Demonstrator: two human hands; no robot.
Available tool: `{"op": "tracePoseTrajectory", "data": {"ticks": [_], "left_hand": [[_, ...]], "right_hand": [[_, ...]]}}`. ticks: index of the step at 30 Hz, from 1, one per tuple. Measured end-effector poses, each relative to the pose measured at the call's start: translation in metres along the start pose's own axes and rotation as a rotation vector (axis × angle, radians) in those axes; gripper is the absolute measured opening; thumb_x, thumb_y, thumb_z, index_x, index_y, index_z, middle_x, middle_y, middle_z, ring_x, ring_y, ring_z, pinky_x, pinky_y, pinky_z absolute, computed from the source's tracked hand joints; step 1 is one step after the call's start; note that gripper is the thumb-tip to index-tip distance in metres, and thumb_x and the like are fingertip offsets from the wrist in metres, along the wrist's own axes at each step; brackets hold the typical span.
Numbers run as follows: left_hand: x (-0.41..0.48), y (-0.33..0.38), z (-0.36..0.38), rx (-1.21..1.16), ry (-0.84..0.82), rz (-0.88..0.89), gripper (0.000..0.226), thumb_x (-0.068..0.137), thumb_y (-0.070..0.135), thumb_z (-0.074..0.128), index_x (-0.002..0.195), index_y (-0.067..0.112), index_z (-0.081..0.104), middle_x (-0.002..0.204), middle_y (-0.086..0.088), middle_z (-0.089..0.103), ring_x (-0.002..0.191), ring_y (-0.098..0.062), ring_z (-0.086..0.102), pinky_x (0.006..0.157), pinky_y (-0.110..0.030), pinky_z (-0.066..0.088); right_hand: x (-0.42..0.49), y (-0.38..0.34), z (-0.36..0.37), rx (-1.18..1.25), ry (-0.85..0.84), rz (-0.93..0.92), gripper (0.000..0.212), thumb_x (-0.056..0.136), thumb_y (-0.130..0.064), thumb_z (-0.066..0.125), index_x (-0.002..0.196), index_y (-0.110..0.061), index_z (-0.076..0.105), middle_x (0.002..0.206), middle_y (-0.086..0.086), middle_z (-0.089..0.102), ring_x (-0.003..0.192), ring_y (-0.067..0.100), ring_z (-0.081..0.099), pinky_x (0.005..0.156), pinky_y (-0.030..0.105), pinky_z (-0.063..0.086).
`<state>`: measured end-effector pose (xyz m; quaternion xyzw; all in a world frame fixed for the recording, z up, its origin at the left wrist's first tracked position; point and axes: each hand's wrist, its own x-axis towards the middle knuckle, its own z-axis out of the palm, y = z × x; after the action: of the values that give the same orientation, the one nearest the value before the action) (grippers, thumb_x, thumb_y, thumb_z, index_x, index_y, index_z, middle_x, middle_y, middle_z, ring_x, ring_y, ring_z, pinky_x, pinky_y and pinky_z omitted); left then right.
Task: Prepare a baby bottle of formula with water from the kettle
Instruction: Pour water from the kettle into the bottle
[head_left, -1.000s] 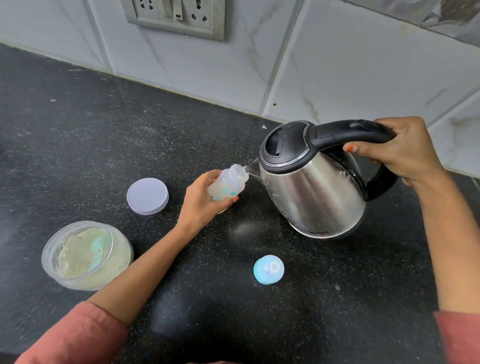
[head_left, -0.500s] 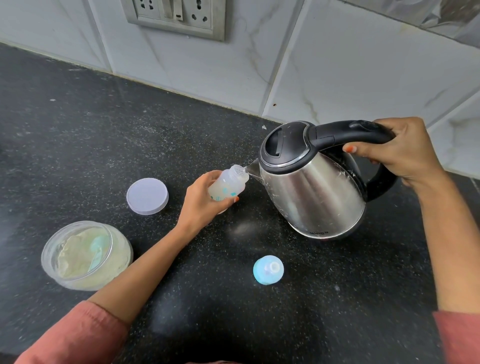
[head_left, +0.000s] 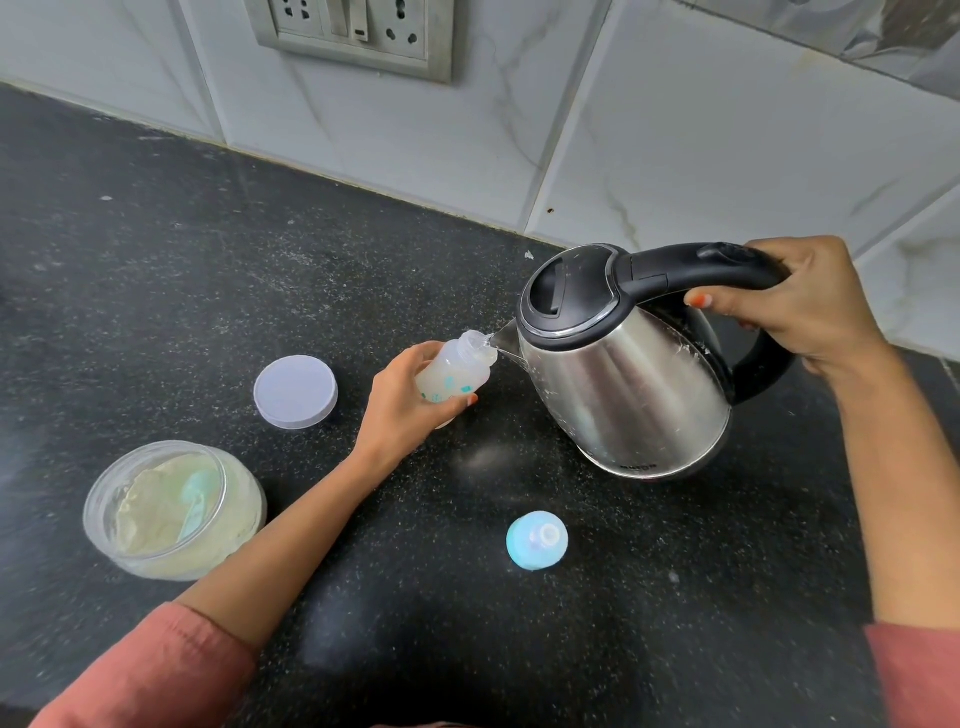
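The black counter (head_left: 156, 260) ran out of frame on three sides. At two o'clock the steel kettle (head_left: 623, 395) was tilted, its spout at the open mouth of the bottle (head_left: 460, 371); the stream was hard to make out. The right hand (head_left: 810, 306) had its fingers wrapped round the black handle. At eight o'clock stood the open powder jar (head_left: 249, 504), with something pale blue blurred inside. Near centre the left hand (head_left: 400, 410) clamped the bottle, hiding its base. The lid (head_left: 295, 392) lay at nine o'clock and the blue teat cap (head_left: 536, 540) at five.

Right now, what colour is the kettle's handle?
The kettle handle is black, seen best in the head view.
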<state>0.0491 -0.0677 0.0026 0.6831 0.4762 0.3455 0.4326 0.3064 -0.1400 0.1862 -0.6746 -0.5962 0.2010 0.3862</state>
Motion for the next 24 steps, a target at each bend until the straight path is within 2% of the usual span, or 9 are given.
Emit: {"op": "tracePoseTrajectory", "data": {"ticks": [3, 6, 15, 22, 24], "left_hand": [[0.000, 0.001, 0.000, -0.010, -0.001, 0.002, 0.060, 0.067, 0.015, 0.081, 0.121, 0.012, 0.054, 0.118, 0.003, 0.057, 0.106, -0.006, 0.047, 0.090, -0.026, 0.043], [-0.001, 0.004, 0.000, -0.023, -0.009, 0.003, 0.060, 0.068, 0.014, 0.081, 0.121, 0.012, 0.054, 0.112, 0.011, 0.052, 0.106, -0.005, 0.046, 0.089, -0.025, 0.043], [-0.003, 0.014, 0.007, -0.069, -0.032, -0.003, 0.060, 0.067, 0.016, 0.081, 0.120, 0.015, 0.054, 0.112, 0.013, 0.053, 0.107, -0.006, 0.049, 0.088, -0.025, 0.044], [-0.004, 0.022, 0.013, -0.103, -0.050, -0.006, 0.059, 0.067, 0.018, 0.081, 0.119, 0.018, 0.053, 0.112, 0.014, 0.053, 0.104, -0.004, 0.050, 0.078, -0.009, 0.040], [-0.003, 0.024, 0.015, -0.118, -0.056, -0.009, 0.059, 0.068, 0.019, 0.081, 0.119, 0.019, 0.053, 0.113, 0.014, 0.053, 0.104, -0.004, 0.051, 0.079, -0.010, 0.041]], "right_hand": [[-0.002, -0.001, 0.000, 0.015, 0.001, 0.017, 0.041, 0.041, -0.060, 0.077, 0.061, -0.025, 0.068, 0.044, -0.016, 0.055, 0.040, 0.000, 0.047, 0.041, 0.009, 0.033], [-0.006, -0.003, -0.001, 0.059, 0.000, 0.022, 0.049, 0.038, -0.070, 0.075, 0.064, -0.029, 0.070, 0.044, -0.018, 0.055, 0.040, -0.001, 0.048, 0.041, 0.008, 0.034], [-0.017, 0.002, -0.007, 0.112, 0.020, 0.022, 0.037, 0.038, -0.072, 0.073, 0.061, -0.043, 0.069, 0.047, -0.021, 0.059, 0.043, -0.003, 0.052, 0.042, 0.005, 0.036], [-0.028, 0.022, -0.018, 0.198, 0.115, 0.066, 0.041, 0.035, -0.073, 0.075, 0.066, -0.046, 0.070, 0.048, -0.019, 0.060, 0.039, 0.001, 0.049, 0.040, 0.009, 0.037], [-0.033, 0.031, -0.023, 0.233, 0.152, 0.077, 0.041, 0.036, -0.071, 0.076, 0.066, -0.043, 0.070, 0.046, -0.017, 0.059, 0.038, 0.002, 0.047, 0.040, 0.011, 0.037]]}}
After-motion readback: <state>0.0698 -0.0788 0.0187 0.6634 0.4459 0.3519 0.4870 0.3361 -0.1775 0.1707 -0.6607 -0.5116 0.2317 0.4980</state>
